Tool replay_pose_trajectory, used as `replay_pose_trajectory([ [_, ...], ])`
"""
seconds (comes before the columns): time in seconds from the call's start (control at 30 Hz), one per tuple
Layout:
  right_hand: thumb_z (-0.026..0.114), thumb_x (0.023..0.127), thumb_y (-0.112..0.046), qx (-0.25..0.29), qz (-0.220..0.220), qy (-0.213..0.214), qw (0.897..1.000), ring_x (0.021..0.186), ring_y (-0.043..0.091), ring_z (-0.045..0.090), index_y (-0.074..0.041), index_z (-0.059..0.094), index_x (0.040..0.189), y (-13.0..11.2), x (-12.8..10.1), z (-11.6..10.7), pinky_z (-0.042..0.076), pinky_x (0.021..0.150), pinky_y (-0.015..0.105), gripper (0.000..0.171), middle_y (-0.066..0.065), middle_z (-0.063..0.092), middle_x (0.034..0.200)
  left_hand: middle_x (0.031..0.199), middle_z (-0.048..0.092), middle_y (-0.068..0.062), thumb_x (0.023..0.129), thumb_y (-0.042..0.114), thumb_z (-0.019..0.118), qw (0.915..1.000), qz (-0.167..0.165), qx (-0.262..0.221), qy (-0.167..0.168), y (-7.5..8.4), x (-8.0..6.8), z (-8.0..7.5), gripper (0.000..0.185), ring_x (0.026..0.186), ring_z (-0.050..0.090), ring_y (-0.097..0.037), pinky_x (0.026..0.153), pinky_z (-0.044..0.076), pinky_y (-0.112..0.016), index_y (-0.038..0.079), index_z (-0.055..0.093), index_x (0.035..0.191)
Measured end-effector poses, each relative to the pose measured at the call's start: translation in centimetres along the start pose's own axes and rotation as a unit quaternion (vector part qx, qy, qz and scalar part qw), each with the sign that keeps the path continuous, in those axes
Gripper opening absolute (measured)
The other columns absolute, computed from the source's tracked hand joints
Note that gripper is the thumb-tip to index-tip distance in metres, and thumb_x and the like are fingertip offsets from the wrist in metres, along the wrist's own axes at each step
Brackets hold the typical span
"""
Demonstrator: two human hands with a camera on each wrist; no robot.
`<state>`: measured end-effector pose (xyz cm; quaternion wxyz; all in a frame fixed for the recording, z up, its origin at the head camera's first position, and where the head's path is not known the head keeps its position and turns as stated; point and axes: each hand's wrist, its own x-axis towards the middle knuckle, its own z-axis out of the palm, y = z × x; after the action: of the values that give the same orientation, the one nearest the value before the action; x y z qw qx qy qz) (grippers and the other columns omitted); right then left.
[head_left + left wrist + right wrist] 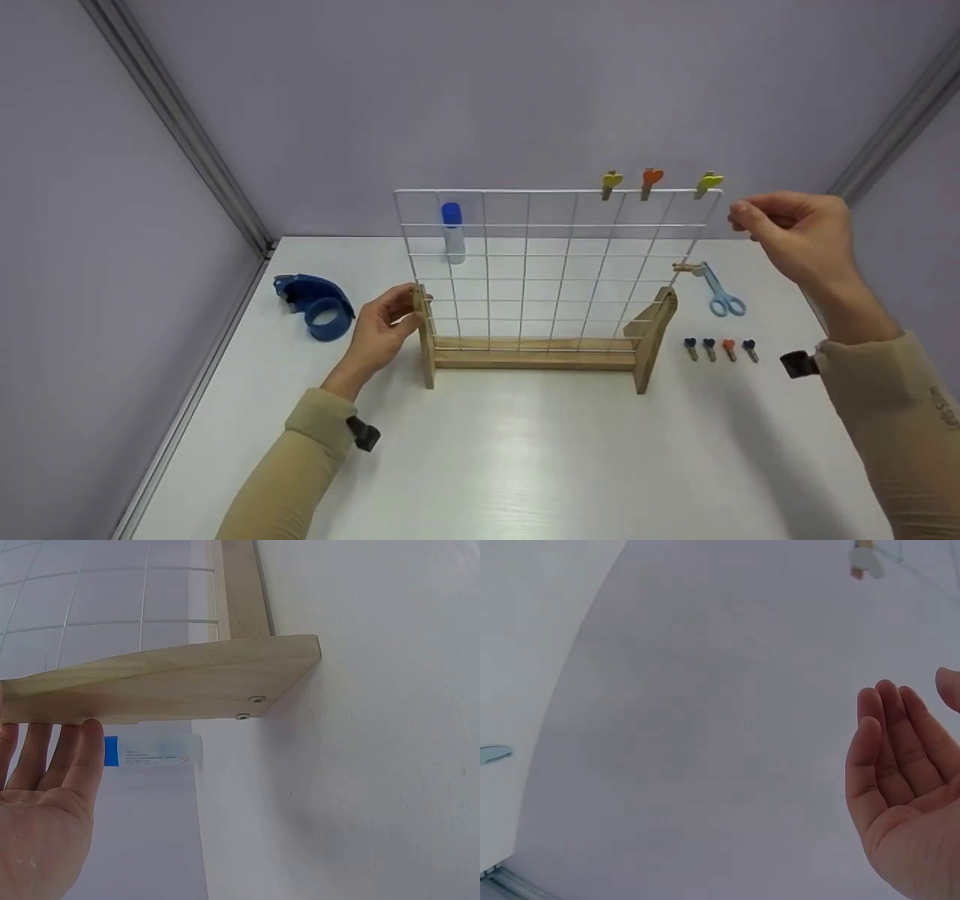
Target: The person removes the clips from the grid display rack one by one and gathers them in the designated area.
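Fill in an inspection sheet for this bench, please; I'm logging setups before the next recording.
Surface: white table, bare in front.
Job's things: wire grid upright in wooden stand; three heart clips on its top edge; four loose clips at right.
Clutter: tape dispenser, scissors, glue stick.
Grippers: left hand holds the stand's end post; right hand empty beside the grid's top corner.
Cables: nothing seen.
Surroundings: plain grey walls.
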<state>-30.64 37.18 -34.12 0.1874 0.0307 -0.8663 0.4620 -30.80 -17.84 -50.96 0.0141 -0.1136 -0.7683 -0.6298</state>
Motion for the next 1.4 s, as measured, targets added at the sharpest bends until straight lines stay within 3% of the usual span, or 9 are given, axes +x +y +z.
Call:
replay_pose_trajectory([
  [0.23, 0.08, 0.103, -0.011, 0.063, -0.062, 0.04, 0.995, 0.074, -0.004, 0.074, 0.0, 0.088, 0.108, -4.7, 1.2, 1.4, 0.058, 0.073, 0.009, 0.015, -0.025, 0.081, 0.085, 0.14, 0.075, -0.029, 0.102, -0.009, 0.074, 0.9999, 0.003, -0.013, 0.0, 0.0, 0.1, 0.2, 0.045, 0.133, 0.071, -0.038, 0.102, 0.06, -0.015, -0.006, 0.066, 0.146],
  [0.43, 0.072, 0.106, -0.004, 0.117, -0.117, 0.051, 0.985, 0.082, 0.002, 0.081, 0.012, 0.084, 0.107, -7.7, 2.0, 2.2, 0.062, 0.079, 0.013, 0.02, -0.016, 0.086, 0.091, 0.138, 0.076, -0.03, 0.1, -0.012, 0.073, 0.9998, 0.01, -0.017, 0.001, -0.1, 0.2, 0.5, 0.046, 0.131, 0.073, -0.038, 0.1, 0.06, -0.016, -0.01, 0.065, 0.145],
  [0.53, 0.07, 0.105, -0.001, 0.133, -0.134, 0.049, 0.981, 0.084, 0.005, 0.082, 0.011, 0.084, 0.106, -8.9, 2.0, 2.3, 0.063, 0.081, 0.014, 0.019, -0.012, 0.087, 0.091, 0.139, 0.076, -0.029, 0.1, -0.012, 0.074, 0.9999, 0.009, -0.012, 0.0, 0.0, 0.2, 0.5, 0.047, 0.131, 0.073, -0.035, 0.1, 0.06, -0.016, -0.008, 0.065, 0.146],
  [0.67, 0.072, 0.104, -0.003, 0.074, -0.186, 0.025, 0.979, 0.084, 0.002, 0.078, 0.004, 0.087, 0.104, -10.5, 1.9, 2.5, 0.059, 0.083, 0.014, 0.017, -0.025, 0.083, 0.093, 0.14, 0.076, -0.028, 0.101, -0.009, 0.076, 0.9999, 0.009, -0.007, 0.0, 0.0, 0.2, 0.3, 0.046, 0.131, 0.073, -0.032, 0.101, 0.06, -0.016, -0.005, 0.066, 0.146],
  [0.8, 0.077, 0.101, -0.007, 0.003, -0.25, -0.017, 0.968, 0.088, -0.005, 0.072, -0.002, 0.089, 0.105, -12.3, 2.2, 3.0, 0.054, 0.085, 0.017, 0.013, -0.033, 0.079, 0.095, 0.138, 0.076, -0.028, 0.101, -0.007, 0.077, 0.9998, 0.016, -0.007, 0.003, -0.1, 0.2, 0.2, 0.045, 0.13, 0.073, -0.034, 0.101, 0.06, -0.015, -0.005, 0.067, 0.144],
  [0.93, 0.084, 0.099, -0.01, -0.055, -0.287, -0.077, 0.953, 0.093, -0.013, 0.069, -0.006, 0.089, 0.109, -13.6, 2.5, 3.7, 0.051, 0.087, 0.014, 0.012, -0.014, 0.086, 0.097, 0.138, 0.076, -0.029, 0.101, -0.01, 0.075, 0.9998, 0.019, -0.009, 0.002, -0.2, 0.2, 0.3, 0.045, 0.131, 0.072, -0.038, 0.102, 0.06, -0.015, -0.007, 0.066, 0.145],
  [1.07, 0.087, 0.098, -0.008, -0.091, -0.309, -0.119, 0.939, 0.086, -0.016, 0.063, -0.006, 0.09, 0.109, -14.0, 2.5, 4.5, 0.045, 0.073, 0.009, 0.011, 0.01, 0.089, 0.1, 0.14, 0.076, -0.027, 0.101, -0.01, 0.074, 0.9999, 0.011, -0.006, -0.001, -0.2, 0.1, 0.4, 0.046, 0.134, 0.071, -0.039, 0.103, 0.059, -0.015, -0.006, 0.066, 0.147],
  [1.4, 0.085, 0.1, -0.008, -0.097, -0.305, -0.127, 0.939, 0.072, -0.008, 0.059, -0.009, 0.091, 0.102, -14.3, 2.5, 5.5, 0.039, 0.062, 0.009, 0.006, 0.008, 0.089, 0.096, 0.141, 0.075, -0.028, 0.102, -0.004, 0.076, 0.9999, 0.011, -0.005, 0.002, -0.2, 0.1, 0.2, 0.046, 0.136, 0.07, -0.041, 0.102, 0.059, -0.014, -0.006, 0.065, 0.147],
])
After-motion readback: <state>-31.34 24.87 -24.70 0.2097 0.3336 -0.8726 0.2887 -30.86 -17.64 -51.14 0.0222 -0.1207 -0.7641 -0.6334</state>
